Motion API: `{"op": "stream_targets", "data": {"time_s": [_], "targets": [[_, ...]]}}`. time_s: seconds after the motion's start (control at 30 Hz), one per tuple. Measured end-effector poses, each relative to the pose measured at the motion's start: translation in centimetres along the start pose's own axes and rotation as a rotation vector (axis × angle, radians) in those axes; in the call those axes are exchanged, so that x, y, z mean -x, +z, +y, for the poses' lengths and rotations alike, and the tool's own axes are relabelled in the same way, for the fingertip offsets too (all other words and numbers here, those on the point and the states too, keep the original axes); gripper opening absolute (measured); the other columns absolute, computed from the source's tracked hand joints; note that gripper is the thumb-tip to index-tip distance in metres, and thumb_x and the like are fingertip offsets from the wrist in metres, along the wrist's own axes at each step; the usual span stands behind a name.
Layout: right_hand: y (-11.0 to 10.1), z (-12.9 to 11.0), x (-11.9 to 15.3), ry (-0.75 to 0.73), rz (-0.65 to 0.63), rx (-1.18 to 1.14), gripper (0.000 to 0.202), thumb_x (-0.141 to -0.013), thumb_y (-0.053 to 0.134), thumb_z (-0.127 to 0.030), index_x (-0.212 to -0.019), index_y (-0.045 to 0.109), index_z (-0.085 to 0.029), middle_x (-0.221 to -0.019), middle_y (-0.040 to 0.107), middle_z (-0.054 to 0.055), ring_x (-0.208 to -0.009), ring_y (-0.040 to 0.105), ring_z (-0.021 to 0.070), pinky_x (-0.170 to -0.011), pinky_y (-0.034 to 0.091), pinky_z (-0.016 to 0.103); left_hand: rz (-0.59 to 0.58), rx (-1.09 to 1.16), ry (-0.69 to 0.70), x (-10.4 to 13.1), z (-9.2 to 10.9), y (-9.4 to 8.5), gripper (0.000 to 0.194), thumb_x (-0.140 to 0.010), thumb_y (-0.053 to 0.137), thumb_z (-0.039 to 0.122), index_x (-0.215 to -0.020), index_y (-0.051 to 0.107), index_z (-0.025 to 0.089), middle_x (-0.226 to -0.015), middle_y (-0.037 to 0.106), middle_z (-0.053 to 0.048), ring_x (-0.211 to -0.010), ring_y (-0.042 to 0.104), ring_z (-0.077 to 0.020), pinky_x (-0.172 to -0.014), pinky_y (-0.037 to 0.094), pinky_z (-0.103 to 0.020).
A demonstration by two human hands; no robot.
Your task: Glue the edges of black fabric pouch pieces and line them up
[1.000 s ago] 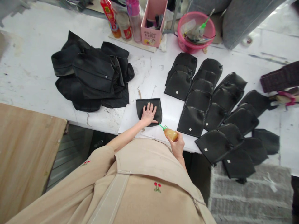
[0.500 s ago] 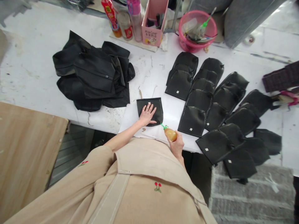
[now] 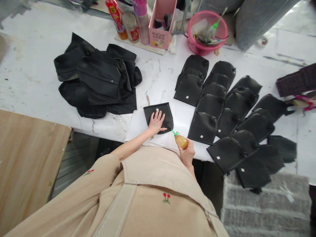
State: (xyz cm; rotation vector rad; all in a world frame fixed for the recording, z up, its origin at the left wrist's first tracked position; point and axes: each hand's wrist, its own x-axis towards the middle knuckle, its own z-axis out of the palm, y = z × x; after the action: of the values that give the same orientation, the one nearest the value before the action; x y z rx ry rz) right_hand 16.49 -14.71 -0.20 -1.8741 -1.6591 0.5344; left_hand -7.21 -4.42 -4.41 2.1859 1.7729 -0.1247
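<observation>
My left hand (image 3: 156, 122) lies flat with fingers spread on a black leather-like piece (image 3: 167, 116), which has a straight top edge, a rounded bottom and a small white tag. My right hand (image 3: 187, 152) is wrapped round a squeeze bottle (image 3: 181, 142) of amber liquid, probably glue. Its thin green nozzle (image 3: 174, 132) points up and left, with the tip at the piece's lower right edge. Under the piece lies a white sheet (image 3: 136, 126) on the table.
A heap of black pieces (image 3: 98, 75) lies to the left. Rows of overlapping black pieces (image 3: 203, 126) spread out at the right. Behind stand bottles (image 3: 130, 24), a pink box (image 3: 161, 38) and a pink basin (image 3: 197, 49) of tools. A wooden board (image 3: 29, 154) is at lower left.
The black piece has turned slightly under my left hand, its left side now more slanted. My right hand and the bottle have shifted a little to the right along its edge.
</observation>
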Motion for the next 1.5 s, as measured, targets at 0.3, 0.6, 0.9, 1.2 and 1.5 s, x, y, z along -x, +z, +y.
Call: {"op": "stream_targets", "data": {"time_s": [0.3,0.6,0.9,1.2,1.5], "targets": [[0.1,-0.5,-0.2,0.040,-0.041,-0.011,0.053,-0.082,0.065,-0.059,-0.117,0.059,-0.019,-0.105,0.068,0.010,-0.096,0.066,0.0262,-0.085,0.053,0.039,0.044,0.021,-0.042,-0.3,0.7,1.0,0.098,-0.082,0.061,0.065,-0.155,0.031,0.009,-0.162,0.021,-0.024,-0.152,0.013,-0.0394,-0.121,0.008,-0.057],[0.0,-0.6,-0.3,0.081,-0.040,-0.040,0.054,-0.081,0.065,-0.060,-0.116,0.058,-0.019,-0.105,0.068,0.009,-0.096,0.066,0.0260,-0.086,0.052,0.039,-0.014,0.101,0.119,0.4,-2.0,-0.1,0.098,-0.076,0.068,0.064,-0.153,0.037,0.012,-0.162,0.025,-0.021,-0.151,0.017,-0.0371,-0.122,0.012,-0.052],[-0.3,-1.4,-0.4,0.078,-0.053,-0.046,0.055,-0.080,0.066,-0.062,-0.113,0.059,-0.019,-0.102,0.068,0.009,-0.093,0.066,0.0258,-0.084,0.053,0.039,0.031,0.096,0.228,1.5,-3.1,0.4,0.108,-0.070,0.070,0.068,-0.153,0.036,0.008,-0.161,0.025,-0.023,-0.151,0.016,-0.0379,-0.123,0.007,-0.053],[-0.2,-1.0,0.3,0.063,-0.080,-0.026,0.055,-0.081,0.064,-0.062,-0.115,0.058,-0.019,-0.105,0.068,0.010,-0.097,0.065,0.0265,-0.087,0.052,0.040,0.035,0.101,0.100,1.9,-0.7,0.8,0.108,-0.068,0.074,0.065,-0.152,0.036,0.008,-0.161,0.023,-0.025,-0.151,0.015,-0.0412,-0.121,0.006,-0.059],[-0.1,-1.1,0.3,0.099,-0.059,-0.046,0.055,-0.079,0.066,-0.061,-0.114,0.058,-0.020,-0.104,0.068,0.009,-0.096,0.065,0.0264,-0.087,0.053,0.041,-0.079,0.143,0.254,1.8,-3.5,-0.7,0.099,-0.073,0.073,0.063,-0.151,0.040,0.013,-0.162,0.025,-0.021,-0.152,0.015,-0.0353,-0.123,0.012,-0.052]]}}
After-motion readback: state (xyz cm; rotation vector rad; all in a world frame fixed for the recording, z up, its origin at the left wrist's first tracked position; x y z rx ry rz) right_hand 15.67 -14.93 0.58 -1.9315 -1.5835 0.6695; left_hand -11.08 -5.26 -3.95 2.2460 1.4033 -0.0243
